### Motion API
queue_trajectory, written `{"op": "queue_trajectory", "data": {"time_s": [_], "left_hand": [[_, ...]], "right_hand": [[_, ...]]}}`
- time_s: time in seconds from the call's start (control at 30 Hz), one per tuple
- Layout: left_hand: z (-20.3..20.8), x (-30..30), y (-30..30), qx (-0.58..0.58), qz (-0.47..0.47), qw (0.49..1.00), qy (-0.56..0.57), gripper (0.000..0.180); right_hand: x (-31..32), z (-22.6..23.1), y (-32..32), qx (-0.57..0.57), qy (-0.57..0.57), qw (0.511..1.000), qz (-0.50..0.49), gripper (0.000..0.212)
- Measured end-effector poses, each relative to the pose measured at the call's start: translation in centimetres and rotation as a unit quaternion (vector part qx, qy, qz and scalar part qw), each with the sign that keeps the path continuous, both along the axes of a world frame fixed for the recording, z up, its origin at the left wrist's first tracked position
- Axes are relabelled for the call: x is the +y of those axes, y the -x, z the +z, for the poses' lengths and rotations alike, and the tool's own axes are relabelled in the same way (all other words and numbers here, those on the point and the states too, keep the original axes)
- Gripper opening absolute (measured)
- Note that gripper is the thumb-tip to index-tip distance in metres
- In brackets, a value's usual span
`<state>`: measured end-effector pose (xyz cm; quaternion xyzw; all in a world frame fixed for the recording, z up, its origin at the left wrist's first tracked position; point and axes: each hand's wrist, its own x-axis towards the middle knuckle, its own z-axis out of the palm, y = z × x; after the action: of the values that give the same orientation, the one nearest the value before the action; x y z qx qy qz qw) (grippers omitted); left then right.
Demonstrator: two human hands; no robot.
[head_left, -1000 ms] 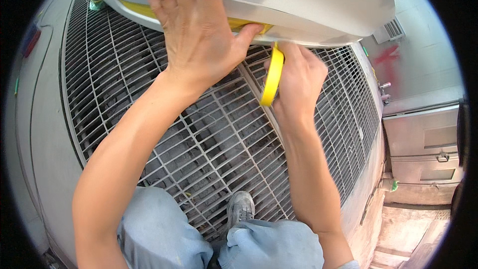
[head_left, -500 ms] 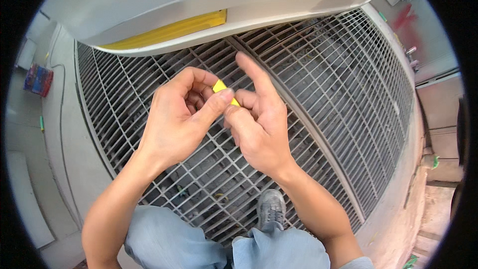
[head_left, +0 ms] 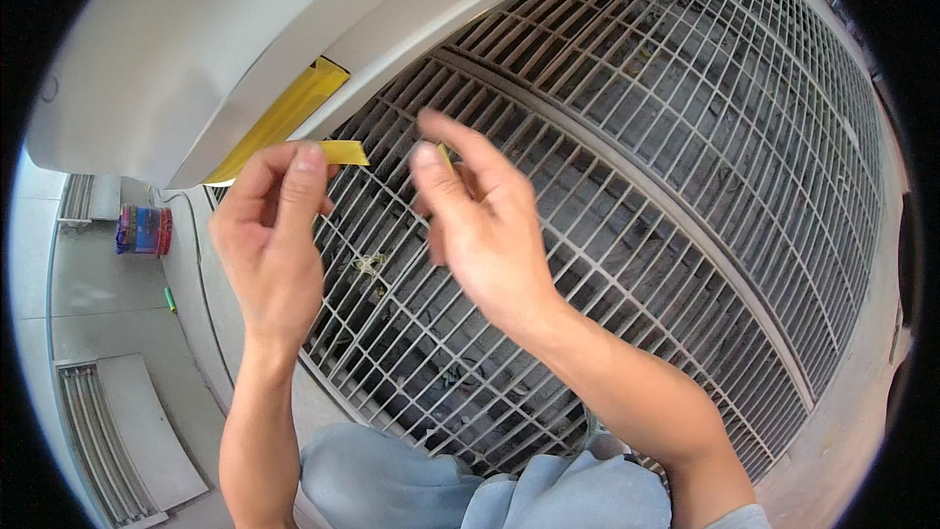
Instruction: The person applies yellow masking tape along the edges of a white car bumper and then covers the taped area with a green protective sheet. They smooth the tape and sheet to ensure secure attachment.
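Note:
My left hand point(head_left: 269, 245) pinches a short piece of yellow tape point(head_left: 346, 152) between thumb and forefinger, its free end pointing right. Across a small gap, my right hand point(head_left: 485, 225) is closed with the forefinger partly stretched out. A narrow yellow bit of tape point(head_left: 445, 154) shows behind its thumb; most of it is hidden. Just beyond my left hand, a longer yellow tape strip point(head_left: 284, 113) with a dark end lies along the lower part of a smooth whitish body panel point(head_left: 186, 59). Neither hand visibly touches the panel.
Metal floor grating point(head_left: 685, 157) spreads below my hands and to the right. At the left stand a red and blue bucket point(head_left: 144, 230), a small green stick-like object point(head_left: 170, 300) and a ribbed fixture point(head_left: 103, 441). A thin cable point(head_left: 208, 279) runs along the floor.
My hands have come apart, the left moving left with the tape piece, the right shifting slightly left. The view has turned, bringing the panel's left end and more grating into sight.

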<state>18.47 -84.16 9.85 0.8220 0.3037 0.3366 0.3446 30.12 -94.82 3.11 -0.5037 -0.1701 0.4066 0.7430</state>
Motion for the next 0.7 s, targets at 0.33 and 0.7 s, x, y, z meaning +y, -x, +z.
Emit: {"op": "queue_trajectory", "data": {"time_s": [0.33,0.7], "left_hand": [[1.8,1.1,-0.2,0.016,-0.064,0.917,-0.394,0.017],[3.5,3.9,-1.5,0.052,0.034,0.8,-0.596,0.104]], "right_hand": [[2.7,2.0,1.0,0.07,-0.182,0.981,-0.004,0.013],[5.3,5.2,1.0,0.205,-0.196,0.957,-0.066,0.022]]}}
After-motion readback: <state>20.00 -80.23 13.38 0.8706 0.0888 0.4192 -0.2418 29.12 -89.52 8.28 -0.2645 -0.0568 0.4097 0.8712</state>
